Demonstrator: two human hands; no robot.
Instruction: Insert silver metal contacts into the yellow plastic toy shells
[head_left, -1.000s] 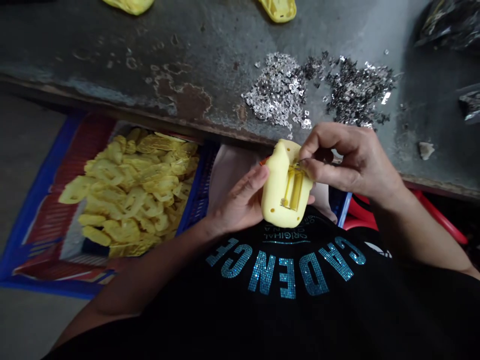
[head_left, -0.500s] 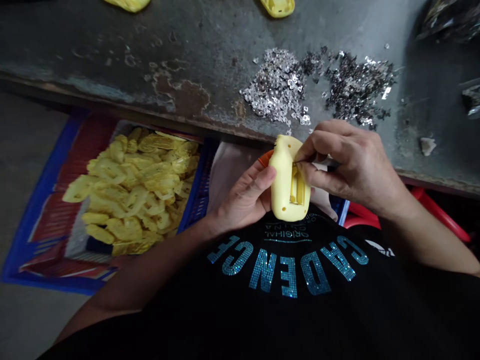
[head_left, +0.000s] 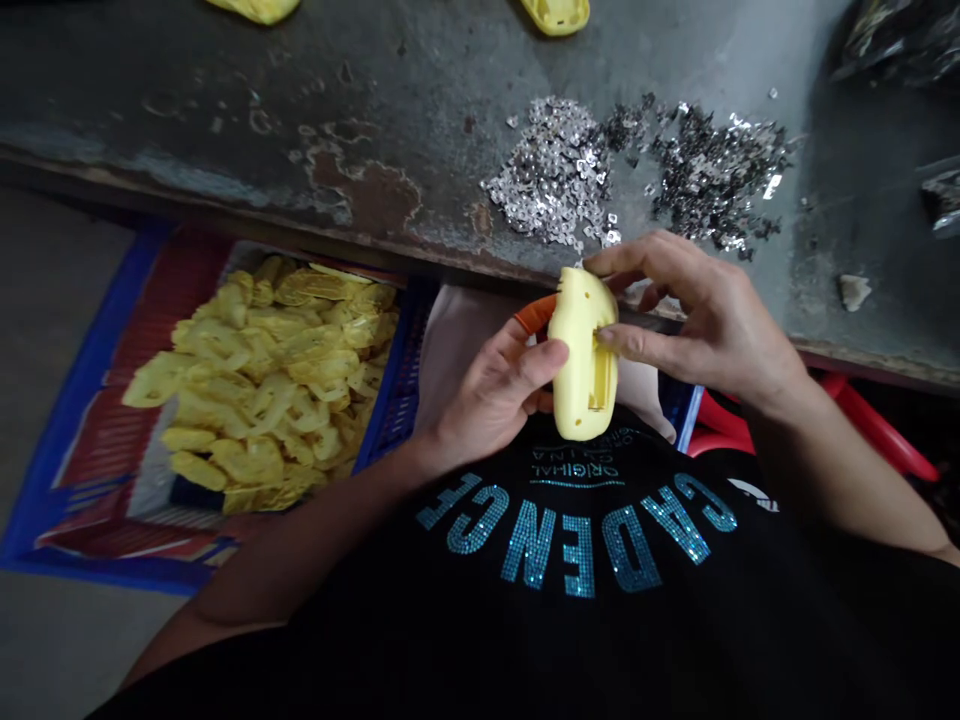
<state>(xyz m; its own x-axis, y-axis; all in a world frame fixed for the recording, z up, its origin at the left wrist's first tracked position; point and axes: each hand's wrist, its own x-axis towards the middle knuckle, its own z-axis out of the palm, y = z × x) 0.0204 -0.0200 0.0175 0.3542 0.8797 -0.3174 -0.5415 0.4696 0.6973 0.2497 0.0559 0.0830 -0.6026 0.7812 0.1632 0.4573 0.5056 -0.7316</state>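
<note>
A yellow plastic casing [head_left: 576,390] with a long open slot and small screw holes is held upright over my lap. My left hand [head_left: 499,385] grips its left side, thumb on the front and fingers behind; one finger wears an orange cover [head_left: 535,314]. My right hand [head_left: 694,310] is on the casing's other side, its thumb pressed into the upper end of the slot and its index finger over the top edge. Whether a small metal piece lies under that thumb is hidden. Just beyond my hands are piles of shiny small metal plates [head_left: 551,175] and darker metal clips [head_left: 709,165].
A blue crate [head_left: 97,570] full of yellow plastic parts [head_left: 277,370] stands at the left below the metal table [head_left: 420,110]. More yellow casings [head_left: 556,14] lie at the table's far side. Plastic bags [head_left: 907,40] sit at the right, above a red stool-like object [head_left: 885,430].
My right fingers have gone from a pinch at the slot to a spread grip, thumb in the slot, index finger over the top. The casing has turned slightly and shifted a little right.
</note>
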